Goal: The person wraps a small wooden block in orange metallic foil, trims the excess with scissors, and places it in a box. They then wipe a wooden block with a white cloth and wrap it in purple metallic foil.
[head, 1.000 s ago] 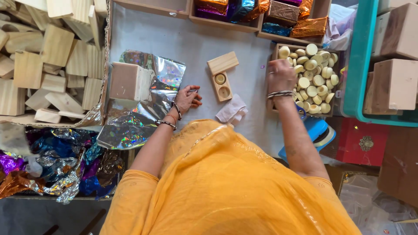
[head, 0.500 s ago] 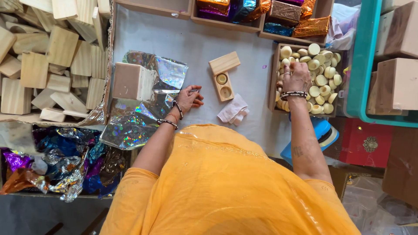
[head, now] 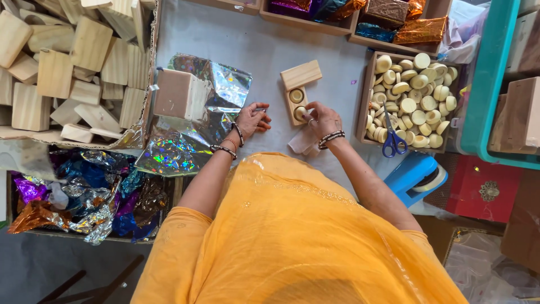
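Right at the middle of the grey table (head: 315,42) sits a small wooden box (head: 296,101) with two round wells, its slide lid (head: 301,74) pushed off and lying at an angle just above it. One pale round disc is already in the upper well, and the right hand (head: 323,119) is at the lower well with fingertips pinched together over what looks like a second disc, though I can't tell if it's still gripped or already seated. So by my read the filling is about done; the lid isn't back on, and nothing's wrapped yet. The left hand (head: 251,119) rests on the tabletop just beside the box, fingers loosely curled, holding nothing as far as I can see, its heel touching the edge of the holographic foil sheet (head: 194,121). A closed wooden box (head: 179,95) sits on that foil. A crumpled bit of pale tissue (head: 304,141) lies under the right wrist. To the right is a tray of loose discs (head: 413,98) with blue-handled scissors (head: 392,141) on top, near enough to reach. A pile of plain wooden boxes (head: 73,62) crowds the left, coloured foil scraps (head: 79,191) sit below it, and wrapped boxes (head: 394,17) line the far edge. Open room is basically just the strip above the lid.
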